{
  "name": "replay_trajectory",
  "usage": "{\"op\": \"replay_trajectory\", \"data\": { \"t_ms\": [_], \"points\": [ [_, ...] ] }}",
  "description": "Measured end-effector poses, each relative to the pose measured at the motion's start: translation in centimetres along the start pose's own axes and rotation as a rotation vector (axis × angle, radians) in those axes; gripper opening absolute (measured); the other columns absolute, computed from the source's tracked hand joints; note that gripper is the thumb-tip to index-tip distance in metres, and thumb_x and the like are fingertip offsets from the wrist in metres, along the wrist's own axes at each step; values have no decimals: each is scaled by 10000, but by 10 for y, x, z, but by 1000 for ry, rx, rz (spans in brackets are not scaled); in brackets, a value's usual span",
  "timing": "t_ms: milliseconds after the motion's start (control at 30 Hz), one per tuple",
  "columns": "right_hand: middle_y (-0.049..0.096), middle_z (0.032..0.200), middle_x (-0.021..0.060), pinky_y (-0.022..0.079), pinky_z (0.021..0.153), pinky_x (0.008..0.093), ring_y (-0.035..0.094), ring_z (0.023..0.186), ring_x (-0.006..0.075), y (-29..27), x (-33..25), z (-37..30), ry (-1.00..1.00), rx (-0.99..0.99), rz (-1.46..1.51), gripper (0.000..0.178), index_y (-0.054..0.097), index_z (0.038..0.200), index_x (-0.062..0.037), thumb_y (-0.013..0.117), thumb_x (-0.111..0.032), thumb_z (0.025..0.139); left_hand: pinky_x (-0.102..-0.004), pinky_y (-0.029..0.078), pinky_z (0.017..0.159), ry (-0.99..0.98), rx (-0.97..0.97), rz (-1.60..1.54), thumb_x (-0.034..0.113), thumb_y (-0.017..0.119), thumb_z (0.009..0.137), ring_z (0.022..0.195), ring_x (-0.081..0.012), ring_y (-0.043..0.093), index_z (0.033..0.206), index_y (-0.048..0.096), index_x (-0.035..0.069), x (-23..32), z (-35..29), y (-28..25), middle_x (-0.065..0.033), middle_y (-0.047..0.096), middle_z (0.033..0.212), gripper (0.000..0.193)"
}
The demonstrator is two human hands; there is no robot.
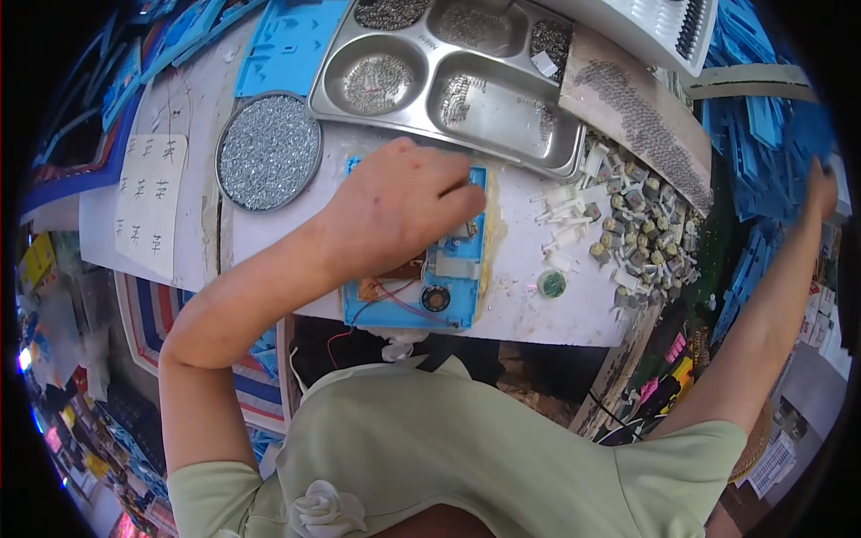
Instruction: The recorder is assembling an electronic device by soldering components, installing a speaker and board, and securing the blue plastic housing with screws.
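My left hand (399,211) is above a blue plastic housing (408,309) on the table, its fingers curled down and what they hold, if anything, hidden. Inside the housing are a small round black speaker (436,299), a copper-coloured part (369,289), a pale block (457,267) and thin red and black wires. Out at the far right, my right hand (820,191) grips a blurred blue plastic panel (809,134) beside a stack of similar blue panels (762,121). The grip is only partly visible near the picture's rim.
A steel compartment tray (421,118) of small metal parts stands behind the housing. A round dish of screws (269,151) is left of it. On the right lie a board with springs (646,117), a heap of small white-and-grey parts (641,233) and a green disc (552,283).
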State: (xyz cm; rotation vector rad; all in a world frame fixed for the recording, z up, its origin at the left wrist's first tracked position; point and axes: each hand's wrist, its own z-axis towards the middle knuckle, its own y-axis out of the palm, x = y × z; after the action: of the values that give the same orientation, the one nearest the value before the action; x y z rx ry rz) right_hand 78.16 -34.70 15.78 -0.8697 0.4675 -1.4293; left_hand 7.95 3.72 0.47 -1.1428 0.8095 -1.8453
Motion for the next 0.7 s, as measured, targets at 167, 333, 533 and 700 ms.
{"op": "replay_trajectory", "data": {
  "t_ms": [167,333,533,700],
  "points": [
    [686,1036,151,579,707,349,665,850,260,-13,180,-58,742,37,1531,379,618,1194,57,722,-189,925,-408,549,651,81,-58,89,127,644,820,771,-264,693,953,609,65,-2,17,1,-87,617,873,151],
    [674,1004,133,512,519,247,632,693,162,-120,8,-292,655,18,1912,243,615,1143,11,685,23,911,-412,546,699,2,-18,87,121,715,821,771,-301,656,1021,622,75,2,9,-4,-96,622,945,225],
    [732,1065,127,571,700,311,703,851,196,-269,-197,-465,-48,-101,1292,257,692,1134,33,722,16,879,-274,540,487,-681,10,-1327,419,498,1068,625,-208,678,1332,600,-2,12,-25,-46,-147,730,985,507],
    [711,1173,149,578,828,363,703,945,278,-316,-295,-446,-800,105,1319,447,722,1180,-55,758,12,740,-294,556,553,-715,91,-1871,411,529,1045,686,-235,661,1269,569,-92,27,-51,-93,-188,686,983,552]
  ]
}}
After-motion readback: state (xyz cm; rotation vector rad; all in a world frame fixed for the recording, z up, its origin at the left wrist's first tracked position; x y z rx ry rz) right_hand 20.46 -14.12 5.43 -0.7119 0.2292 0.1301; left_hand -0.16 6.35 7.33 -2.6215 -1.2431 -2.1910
